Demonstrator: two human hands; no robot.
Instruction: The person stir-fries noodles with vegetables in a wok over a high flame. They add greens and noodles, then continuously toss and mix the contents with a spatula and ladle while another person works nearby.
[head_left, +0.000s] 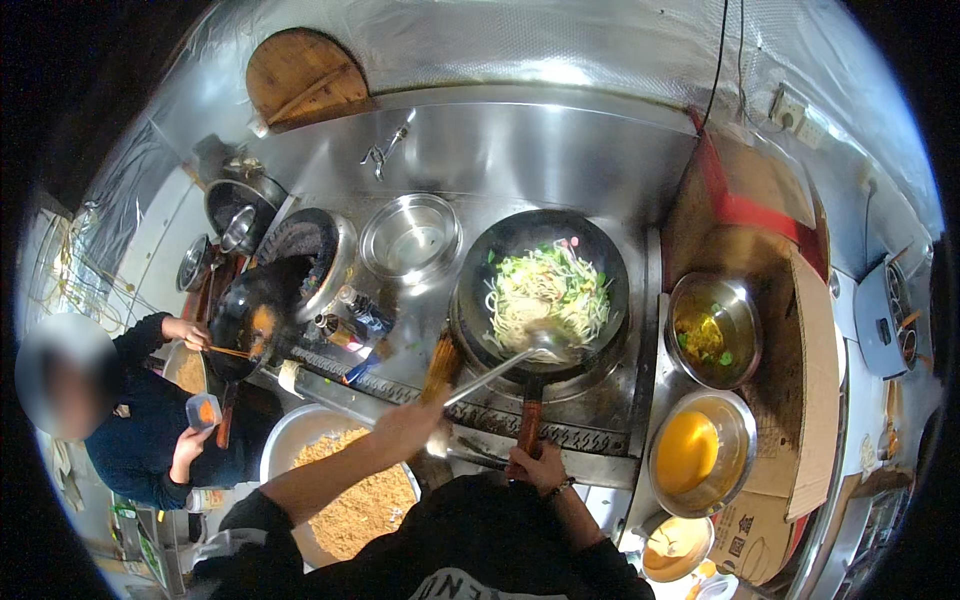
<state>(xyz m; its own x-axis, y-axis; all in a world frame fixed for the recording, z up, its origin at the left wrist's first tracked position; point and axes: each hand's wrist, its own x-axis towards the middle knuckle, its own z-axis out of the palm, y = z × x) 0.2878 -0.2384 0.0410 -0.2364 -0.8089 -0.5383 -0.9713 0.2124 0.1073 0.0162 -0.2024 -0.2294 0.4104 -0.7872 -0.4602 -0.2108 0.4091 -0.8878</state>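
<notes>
A black wok (540, 217) sits on the right burner, filled with pale noodles (536, 300) mixed with green leaves and other vegetables. My left hand (411, 429) is closed around the metal shaft of a wok ladle (499, 375). The ladle's head is blurred and dips into the near side of the noodles. With my right hand (538, 466) I grip the wok's wooden handle (531, 420), which points toward me. Just left of the wok, close to my left hand, a bamboo wok brush (441, 367) leans on the stove.
A co-worker (142, 420) at left holds chopsticks over another wok (262, 300). Below my left arm stands a large basin (281, 435) of brown crumbs. Bottles (364, 311) and a steel water pot (411, 236) are on the stove. Bowls of yellow liquid (686, 454) and oil (712, 330) line the right.
</notes>
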